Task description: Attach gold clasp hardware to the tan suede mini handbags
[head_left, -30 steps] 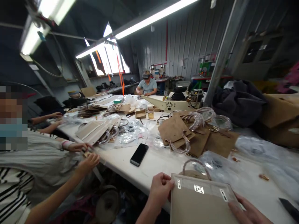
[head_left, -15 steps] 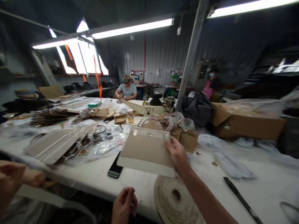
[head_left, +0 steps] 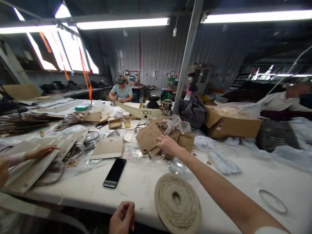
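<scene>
My right hand (head_left: 168, 144) reaches over the table to the brown panels (head_left: 148, 136) with clear tube handles, its fingers closed on the edge of one panel. My left hand (head_left: 123, 217) is low at the table's front edge, fingers curled together; whether it holds something small is hidden. A beige panel (head_left: 108, 148) with a pale strip lies behind the black phone (head_left: 115, 173). A large coiled roll of beige strip (head_left: 177, 203) sits between my two arms.
At left, another person's hand (head_left: 42, 151) rests on stacked beige panels (head_left: 26, 178). Plastic bags (head_left: 223, 162), a thin ring (head_left: 273, 201) and a cardboard box (head_left: 236, 127) are at right. A metal post (head_left: 187, 58) rises behind.
The beige panel has left my right hand and lies on the table behind the phone. My right hand has moved onto the brown panels. The other person's hand has reached the left stack.
</scene>
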Action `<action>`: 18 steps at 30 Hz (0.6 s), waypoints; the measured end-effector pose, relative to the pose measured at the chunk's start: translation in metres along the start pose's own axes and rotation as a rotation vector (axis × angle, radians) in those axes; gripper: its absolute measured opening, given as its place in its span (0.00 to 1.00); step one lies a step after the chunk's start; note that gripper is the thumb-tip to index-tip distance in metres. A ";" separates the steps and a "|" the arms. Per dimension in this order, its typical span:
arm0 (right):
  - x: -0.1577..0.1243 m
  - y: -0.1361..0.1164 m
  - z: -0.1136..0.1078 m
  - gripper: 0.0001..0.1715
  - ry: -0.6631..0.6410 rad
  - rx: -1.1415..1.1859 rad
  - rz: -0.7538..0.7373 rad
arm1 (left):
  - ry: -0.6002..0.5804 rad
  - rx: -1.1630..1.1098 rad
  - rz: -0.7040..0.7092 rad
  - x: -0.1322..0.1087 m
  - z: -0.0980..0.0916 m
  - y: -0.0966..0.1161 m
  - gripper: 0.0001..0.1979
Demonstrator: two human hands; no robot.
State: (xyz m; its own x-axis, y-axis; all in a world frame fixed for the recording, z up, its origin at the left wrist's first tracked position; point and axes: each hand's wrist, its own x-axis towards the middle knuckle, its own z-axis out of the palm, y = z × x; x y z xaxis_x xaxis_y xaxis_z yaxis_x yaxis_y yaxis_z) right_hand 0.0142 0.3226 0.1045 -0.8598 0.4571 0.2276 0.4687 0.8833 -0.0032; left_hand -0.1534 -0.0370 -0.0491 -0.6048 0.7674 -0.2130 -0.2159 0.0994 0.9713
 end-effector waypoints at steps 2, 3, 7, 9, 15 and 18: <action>0.009 0.006 -0.004 0.16 -0.114 -0.163 -0.166 | -0.024 -0.029 0.033 0.002 0.012 0.000 0.38; 0.014 0.007 -0.006 0.14 -0.135 -0.185 -0.212 | -0.026 -0.042 0.053 0.002 0.016 0.000 0.37; 0.033 0.016 -0.019 0.10 -0.166 -0.153 -0.351 | -0.053 -0.044 0.060 -0.001 0.020 -0.005 0.40; 0.045 0.022 -0.032 0.10 -0.218 -0.122 -0.397 | -0.044 -0.041 0.048 -0.004 0.019 -0.010 0.41; 0.057 0.019 -0.116 0.15 -0.178 0.036 -0.367 | -0.101 -0.037 0.070 -0.020 0.030 -0.005 0.39; 0.029 0.004 -0.175 0.12 0.051 0.077 -0.273 | -0.165 -0.029 0.086 -0.031 0.039 0.015 0.36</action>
State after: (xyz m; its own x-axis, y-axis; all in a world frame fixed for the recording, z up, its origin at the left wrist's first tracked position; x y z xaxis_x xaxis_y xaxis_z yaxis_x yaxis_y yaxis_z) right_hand 0.0267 0.3209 0.2811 -0.9399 0.1971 0.2789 0.2028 0.9792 -0.0087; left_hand -0.1085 -0.0345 -0.0241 -0.4882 0.8661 -0.1072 -0.1929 0.0127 0.9811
